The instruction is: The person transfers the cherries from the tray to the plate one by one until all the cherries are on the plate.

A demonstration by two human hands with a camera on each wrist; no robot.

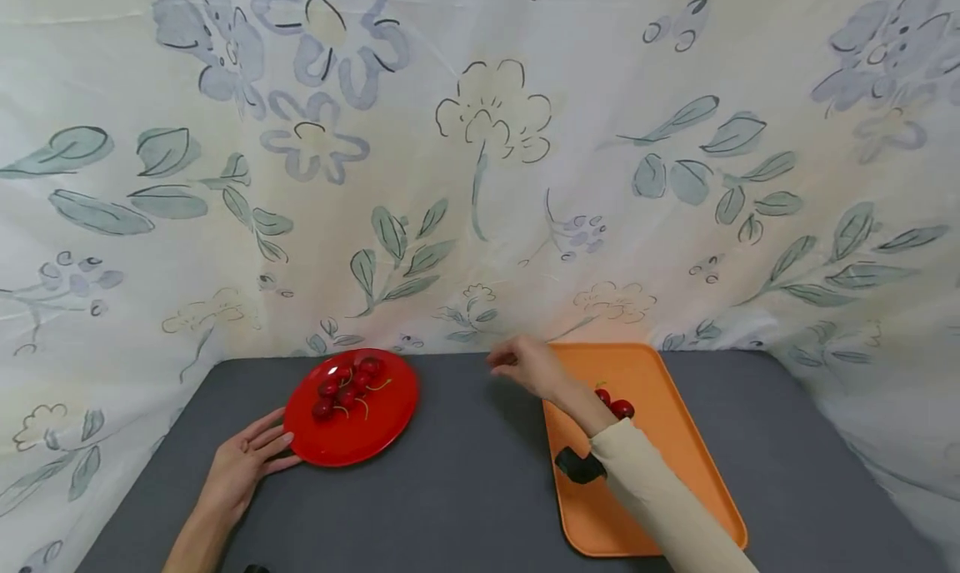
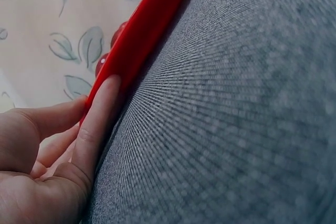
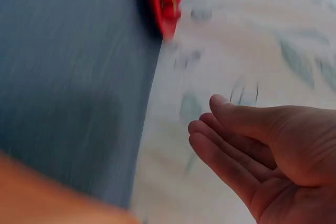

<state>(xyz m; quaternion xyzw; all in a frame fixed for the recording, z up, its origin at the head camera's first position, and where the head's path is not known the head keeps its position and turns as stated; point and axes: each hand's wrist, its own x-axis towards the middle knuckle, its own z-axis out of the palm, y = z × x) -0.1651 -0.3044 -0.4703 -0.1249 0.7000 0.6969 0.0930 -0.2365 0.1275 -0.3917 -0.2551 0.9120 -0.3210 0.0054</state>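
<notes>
At the left edge of a red plate [image 1: 375,440], my left hand [image 1: 238,466] holds the rim between fingers and thumb. The left wrist view shows one digit against the plate's outer side and another at its rim. Several dark red cherries [image 1: 347,396] with green stems lie grouped on the plate. My right hand [image 1: 528,366] hovers near the table's far edge, beside the upper left corner of an orange tray [image 1: 675,473]. Its fingers are loosely bent with nothing between them in the right wrist view. Cherries [image 1: 622,408] lie on the tray, partly hidden behind my right forearm.
A dark grey cloth surface [image 1: 472,490] covers the table between plate and tray. Behind it hangs a pale curtain [image 1: 480,190] with painted flowers and leaves. A black wrist strap piece [image 1: 579,465] shows beside my right sleeve, over the tray.
</notes>
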